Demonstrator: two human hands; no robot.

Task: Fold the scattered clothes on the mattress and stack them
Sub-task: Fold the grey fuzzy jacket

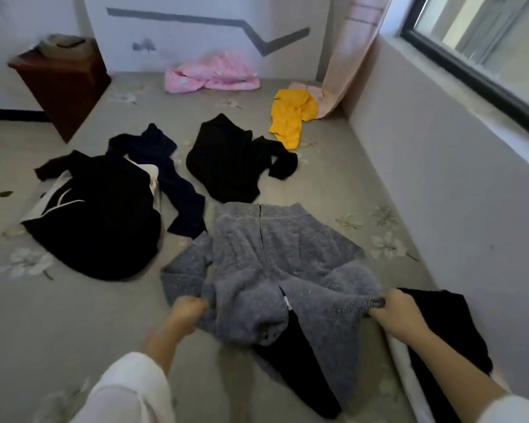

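- The grey fleece jacket (272, 264) lies in the lower centre of the frame, zip side up, its far end flat on the mattress (333, 184) and its near end lifted.
- The left hand (187, 312) is clenched on a bunch of the jacket's left side, and the right hand (394, 315) pinches its right edge. Holding it at two wide-apart points likely serves to pull the fleece taut and flat before the first fold.
- A black cloth (440, 325) lies under and beside the jacket at lower right. Whether it is folded I cannot tell.
- Waiting unfolded on the mattress:
  - a black garment with white stripes (98, 215) at centre left
  - a navy garment (171, 178) touching it
  - a black sweater (229, 160) in the middle
  - a yellow garment (290, 117) further up, near the curtain (345, 56)
  - a pink garment (211, 73) against the wall at top centre
- They lie well spread, so each can be picked up without dragging the others.
- Judging by this, the folding is at an early stage.
- A brown cabinet (61, 83) stands at upper left.
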